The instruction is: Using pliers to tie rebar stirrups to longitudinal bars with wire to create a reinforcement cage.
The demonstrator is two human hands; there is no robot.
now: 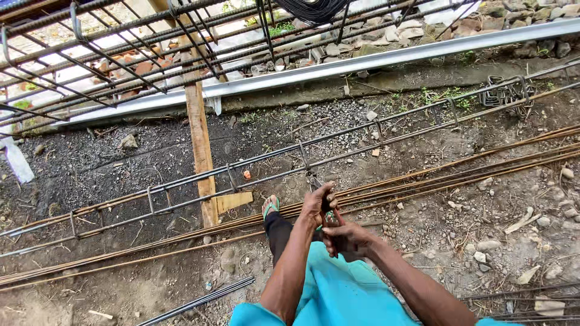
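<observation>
Both my hands meet in front of my knees, above the dirt. My left hand [316, 205] is curled around a small dark object [330, 217] with a greenish spot, too small to make out. Just below it, my right hand [349, 239] pinches the same object from the near side. A long rebar cage [302, 158] with square stirrups lies on the ground just beyond my hands, running from lower left to upper right. A bundle of thin rusty bars [435, 175] lies alongside it, passing under my hands.
My foot in a green sandal [270, 206] rests by the bars. A wooden plank [200, 145] crosses under the cage. A raised rebar cage [90, 54] fills the top left, a grey metal rail [374, 60] runs behind, loose stirrups [506, 93] lie at right, a wire coil [314, 8] hangs at top.
</observation>
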